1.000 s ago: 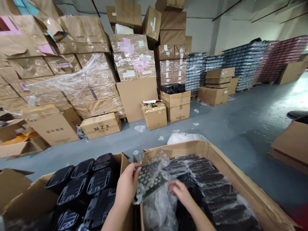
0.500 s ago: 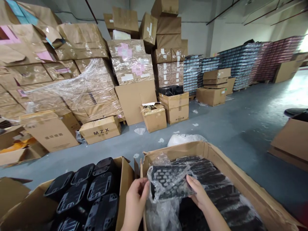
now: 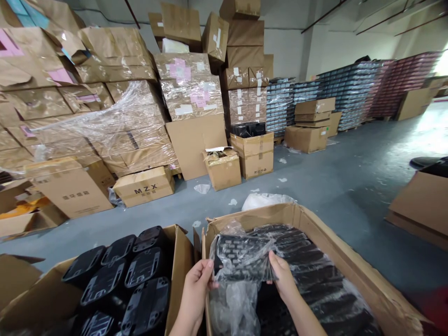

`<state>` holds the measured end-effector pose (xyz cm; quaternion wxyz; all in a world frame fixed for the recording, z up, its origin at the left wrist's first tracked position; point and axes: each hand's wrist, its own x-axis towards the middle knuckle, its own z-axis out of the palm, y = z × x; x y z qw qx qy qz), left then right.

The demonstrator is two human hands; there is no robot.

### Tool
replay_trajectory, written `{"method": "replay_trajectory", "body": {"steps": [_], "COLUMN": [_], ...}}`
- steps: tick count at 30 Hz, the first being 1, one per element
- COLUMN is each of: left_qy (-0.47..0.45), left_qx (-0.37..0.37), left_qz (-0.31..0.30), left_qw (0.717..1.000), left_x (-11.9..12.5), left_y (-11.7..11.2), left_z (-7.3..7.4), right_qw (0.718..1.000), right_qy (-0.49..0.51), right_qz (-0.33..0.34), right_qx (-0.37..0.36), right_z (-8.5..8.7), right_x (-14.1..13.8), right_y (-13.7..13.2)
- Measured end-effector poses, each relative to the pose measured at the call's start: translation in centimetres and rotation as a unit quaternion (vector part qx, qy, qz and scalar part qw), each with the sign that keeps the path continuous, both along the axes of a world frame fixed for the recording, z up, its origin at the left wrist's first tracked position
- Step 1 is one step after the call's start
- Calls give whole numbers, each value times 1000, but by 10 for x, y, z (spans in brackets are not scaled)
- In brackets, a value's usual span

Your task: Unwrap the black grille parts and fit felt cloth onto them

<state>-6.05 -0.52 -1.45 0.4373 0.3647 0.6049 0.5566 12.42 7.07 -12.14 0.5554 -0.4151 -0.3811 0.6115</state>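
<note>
A black slotted plastic panel [image 3: 236, 252], wrapped in a clear plastic bag, is held over the near left part of an open cardboard box [image 3: 255, 215]. My left hand [image 3: 198, 284] pinches the bagged panel's left edge between thumb and fingers. At the right end, my right hand [image 3: 283, 273] grips it with the thumb on top. Loose clear plastic [image 3: 236, 303] hangs below the panel. Inside the box lie several black pieces [image 3: 311, 270] in clear wrapping, packed in a row. On the left, another carton [image 3: 182, 275] holds several black plastic housings [image 3: 145, 266].
A white plastic bag [image 3: 268, 200] lies on the floor behind the box. Wrapped carton stacks [image 3: 119, 126] line the wall, with a box marked MZX [image 3: 145, 186] before them. An open carton [image 3: 422, 205] stands at right. Bits of plastic litter the floor.
My left hand has closed its pinch on the left edge of the bagged panel. The panel is slightly higher and farther left in view, and its film is pulled tighter near my right hand.
</note>
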Motion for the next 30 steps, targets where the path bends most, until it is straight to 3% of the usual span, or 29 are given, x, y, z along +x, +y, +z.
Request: {"method": "replay_trajectory", "body": {"steps": [3,6,9,13,18,21,24,27,30], "left_qy": [-16,96,180,128,110,121,128,147,153], "left_qx": [13,72,74,63,30,7,-24,-37,-60], "left_qz": [27,47,42,47,-36,-67,-101,-108,-132], "left_qw": [999,992,980,989,993,990,986,983,978], "left_x": [-2,-8,-11,-7,-1,1,4,6,8], "left_y": [2,4,5,5,5,5,5,6,6], "left_z": [-5,-4,-1,0,0,-2,-5,-7,-11], "right_qw": [997,997,999,999,999,998,984,951,916], "right_qy": [-52,-52,-10,41,34,-17,-29,20,63], "right_qz": [-5,-3,3,19,7,-57,-172,-310,-397], "right_qx": [57,53,35,20,10,23,28,9,3], "right_z": [-7,-12,-15,-16,-16,-16,-15,-15,-18], "right_x": [4,7,7,4,6,16,38,77,129], "right_y": [4,7,8,7,8,15,26,35,34]}}
